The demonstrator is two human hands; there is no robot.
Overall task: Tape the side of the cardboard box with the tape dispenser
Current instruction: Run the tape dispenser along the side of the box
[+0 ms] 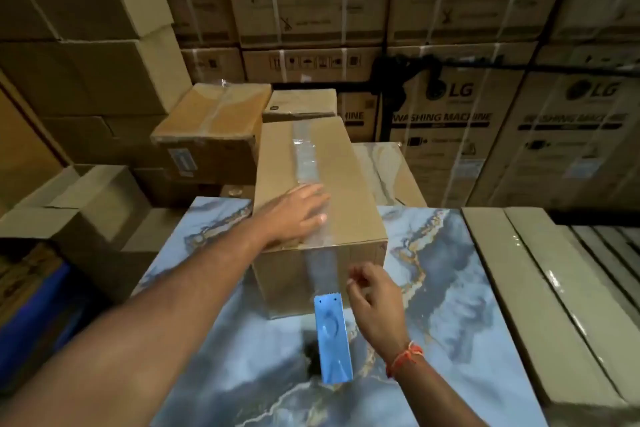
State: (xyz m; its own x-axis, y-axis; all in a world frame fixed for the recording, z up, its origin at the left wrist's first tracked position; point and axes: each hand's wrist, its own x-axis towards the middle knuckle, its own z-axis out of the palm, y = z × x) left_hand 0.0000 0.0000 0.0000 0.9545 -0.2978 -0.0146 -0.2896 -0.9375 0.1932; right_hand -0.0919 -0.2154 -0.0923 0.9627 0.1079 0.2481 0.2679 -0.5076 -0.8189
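The box (pixel 311 191) is being steadied on the blue marbled tabletop (pixel 450 288), pressed from above by the left hand (pixel 298 215), whose fingers are lying flat and spread across the strip of clear tape (pixel 306 156) running down the middle of the lid. The tape is being carried over the near edge and down the front side, where it is meeting the toothed end of the blue dispenser (pixel 331 336). The dispenser is being seen just in front of the box, at the foot of that side; whether it is resting on the tabletop or hanging from the tape cannot be told. The right hand (pixel 374 298) is being held just beside the dispenser, fingers loosely curled and parted, nothing being gripped. An orange thread (pixel 405 357) is being worn on that wrist. Stacked cartons (pixel 450 114) are being seen behind.
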